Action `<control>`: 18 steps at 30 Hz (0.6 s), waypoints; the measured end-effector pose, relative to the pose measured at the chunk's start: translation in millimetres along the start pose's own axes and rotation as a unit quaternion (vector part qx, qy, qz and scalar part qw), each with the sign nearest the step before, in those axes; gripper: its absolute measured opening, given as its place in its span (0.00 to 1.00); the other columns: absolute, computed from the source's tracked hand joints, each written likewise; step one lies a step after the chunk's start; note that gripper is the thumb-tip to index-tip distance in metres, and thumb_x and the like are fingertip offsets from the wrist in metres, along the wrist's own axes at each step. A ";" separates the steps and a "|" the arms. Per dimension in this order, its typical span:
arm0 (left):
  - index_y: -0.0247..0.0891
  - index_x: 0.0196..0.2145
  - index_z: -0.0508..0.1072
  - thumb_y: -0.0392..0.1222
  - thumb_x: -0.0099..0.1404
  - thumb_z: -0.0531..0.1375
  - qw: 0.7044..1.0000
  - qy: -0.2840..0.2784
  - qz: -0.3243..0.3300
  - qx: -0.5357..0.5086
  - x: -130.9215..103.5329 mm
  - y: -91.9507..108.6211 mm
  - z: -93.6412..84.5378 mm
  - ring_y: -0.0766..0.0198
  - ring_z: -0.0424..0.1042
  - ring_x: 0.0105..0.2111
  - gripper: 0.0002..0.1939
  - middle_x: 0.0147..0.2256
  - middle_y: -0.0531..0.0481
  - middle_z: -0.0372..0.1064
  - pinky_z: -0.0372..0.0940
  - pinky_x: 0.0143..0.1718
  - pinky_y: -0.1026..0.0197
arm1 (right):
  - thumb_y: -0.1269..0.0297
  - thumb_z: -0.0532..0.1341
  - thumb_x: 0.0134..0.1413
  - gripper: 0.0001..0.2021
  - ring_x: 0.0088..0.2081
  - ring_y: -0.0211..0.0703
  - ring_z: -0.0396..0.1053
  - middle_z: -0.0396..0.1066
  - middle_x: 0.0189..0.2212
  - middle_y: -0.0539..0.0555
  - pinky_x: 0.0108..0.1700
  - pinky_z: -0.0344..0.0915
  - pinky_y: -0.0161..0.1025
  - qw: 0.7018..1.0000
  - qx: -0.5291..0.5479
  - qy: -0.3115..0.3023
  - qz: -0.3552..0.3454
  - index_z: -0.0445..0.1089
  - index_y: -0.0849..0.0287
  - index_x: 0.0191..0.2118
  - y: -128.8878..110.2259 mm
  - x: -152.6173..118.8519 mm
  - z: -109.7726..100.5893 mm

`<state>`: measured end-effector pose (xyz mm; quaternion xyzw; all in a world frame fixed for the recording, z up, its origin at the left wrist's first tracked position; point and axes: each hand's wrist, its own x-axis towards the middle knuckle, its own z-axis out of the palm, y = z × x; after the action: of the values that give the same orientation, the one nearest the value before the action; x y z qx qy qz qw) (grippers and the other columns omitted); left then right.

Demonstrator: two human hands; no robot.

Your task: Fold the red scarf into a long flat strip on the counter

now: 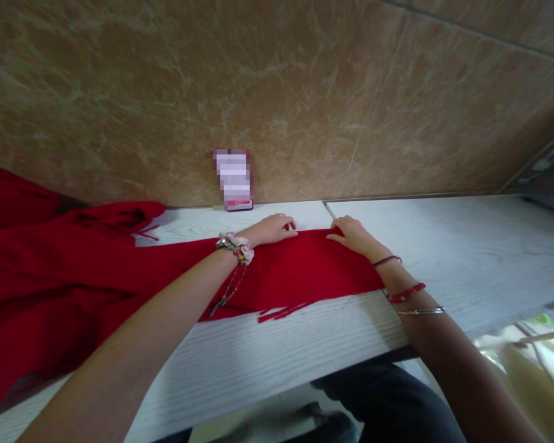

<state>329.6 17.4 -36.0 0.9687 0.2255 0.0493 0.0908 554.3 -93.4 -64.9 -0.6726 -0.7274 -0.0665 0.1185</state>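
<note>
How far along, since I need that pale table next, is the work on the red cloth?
Partly along, it seems. The red fabric cloth already lies fairly flat near the hands on the pale wood-grain table. In hand is its far edge, with the left hand and right hand at it. Probably left: the rumpled red heap at the left.

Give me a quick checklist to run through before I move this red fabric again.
1. Left hand at the fabric's far edge: ok.
2. Right hand at the same edge: ok.
3. Red fabric flat between the hands: ok.
4. Fabric on the left smooth: not ok, bunched in folds.
5. Loose strips tucked in: not ok, they stick out at the near edge.
6. Underside free of creases: cannot tell, hidden.
</note>
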 end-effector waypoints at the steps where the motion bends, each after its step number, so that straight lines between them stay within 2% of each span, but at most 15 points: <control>1: 0.32 0.47 0.70 0.44 0.64 0.56 1.000 0.011 0.014 -0.005 2.0 5.2 1.3 0.62 0.68 0.45 0.17 0.46 0.43 0.70 0.60 0.46 0.64 | 0.62 0.60 0.54 0.08 0.41 0.50 0.67 0.72 0.35 0.60 0.43 0.63 0.46 1.000 0.000 0.003 -0.009 0.71 0.61 0.37 0.0 -0.2 -2.7; 3: 0.33 0.52 0.66 0.44 0.62 0.59 0.999 0.025 0.027 -0.006 5.2 18.5 6.6 0.61 0.66 0.47 0.22 0.48 0.43 0.68 0.59 0.48 0.63 | 0.64 0.61 0.53 0.07 0.42 0.50 0.67 0.72 0.35 0.60 0.44 0.63 0.45 0.999 0.010 -0.001 -0.042 0.72 0.60 0.37 -0.4 -2.7 -9.6; 4: 0.33 0.51 0.66 0.42 0.62 0.59 0.999 0.027 0.032 0.002 5.7 25.9 10.6 0.61 0.67 0.47 0.20 0.47 0.44 0.68 0.60 0.48 0.63 | 0.66 0.61 0.53 0.06 0.42 0.49 0.67 0.72 0.36 0.59 0.45 0.63 0.45 0.998 0.017 -0.011 -0.063 0.73 0.59 0.37 -0.5 -5.4 -13.7; 6: 0.35 0.45 0.71 0.35 0.64 0.55 0.997 0.046 0.052 0.035 3.2 39.9 19.8 0.62 0.68 0.43 0.12 0.42 0.46 0.70 0.61 0.46 0.62 | 0.71 0.60 0.52 0.08 0.42 0.47 0.68 0.73 0.38 0.58 0.47 0.63 0.44 0.994 0.029 -0.036 -0.100 0.74 0.58 0.38 -0.1 -13.9 -22.2; 8: 0.35 0.40 0.72 0.32 0.66 0.50 0.990 0.086 0.079 0.082 -3.1 51.3 28.6 0.62 0.69 0.39 0.12 0.39 0.45 0.69 0.62 0.42 0.61 | 0.74 0.59 0.50 0.10 0.43 0.47 0.68 0.73 0.38 0.57 0.48 0.64 0.43 0.992 0.028 -0.051 -0.112 0.74 0.58 0.38 1.1 -24.6 -29.1; 13: 0.35 0.37 0.72 0.33 0.68 0.48 0.970 0.118 0.139 0.163 -17.1 64.0 35.6 0.59 0.68 0.39 0.13 0.37 0.44 0.68 0.62 0.37 0.58 | 0.76 0.57 0.49 0.09 0.42 0.49 0.67 0.71 0.34 0.58 0.47 0.65 0.45 0.997 0.011 -0.017 -0.070 0.73 0.59 0.33 8.4 -44.4 -33.2; 16: 0.35 0.37 0.72 0.32 0.68 0.48 0.970 0.116 0.139 0.159 -18.0 65.1 33.3 0.59 0.68 0.39 0.13 0.38 0.44 0.68 0.62 0.38 0.58 | 0.75 0.57 0.49 0.07 0.43 0.49 0.67 0.69 0.39 0.59 0.48 0.65 0.47 0.998 0.029 0.037 -0.034 0.72 0.58 0.31 14.7 -47.4 -30.6; 18: 0.35 0.37 0.72 0.32 0.68 0.47 0.973 0.114 0.136 0.149 -17.4 64.9 32.8 0.59 0.68 0.40 0.13 0.38 0.43 0.68 0.62 0.39 0.58 | 0.74 0.57 0.50 0.06 0.42 0.48 0.68 0.68 0.39 0.58 0.48 0.65 0.46 0.997 0.051 0.058 -0.025 0.70 0.58 0.30 17.8 -47.3 -29.0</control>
<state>346.3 -52.6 -56.3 0.9810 0.1055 0.1368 -0.0887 577.6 -144.9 -50.5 -0.6423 -0.7383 -0.0716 0.1927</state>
